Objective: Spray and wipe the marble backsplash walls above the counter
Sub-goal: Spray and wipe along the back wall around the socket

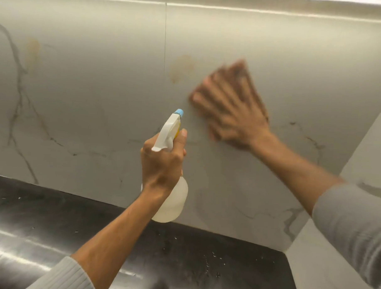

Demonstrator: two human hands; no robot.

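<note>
The pale marble backsplash (96, 93) with grey veins fills the view above the counter. My left hand (161, 162) grips a translucent spray bottle (172, 202) with a white trigger head and blue nozzle, pointed up at the wall. My right hand (231, 111), blurred by motion, lies flat with fingers spread on a brown cloth (250, 79) pressed against the wall. A yellowish stain (180, 68) sits just left of the cloth, and another stain (32, 52) is farther left.
A glossy black counter (52, 230) runs below the wall, speckled with white droplets. A marble side wall (332, 268) meets the backsplash at the right corner. A vertical seam (165, 35) divides the backsplash panels.
</note>
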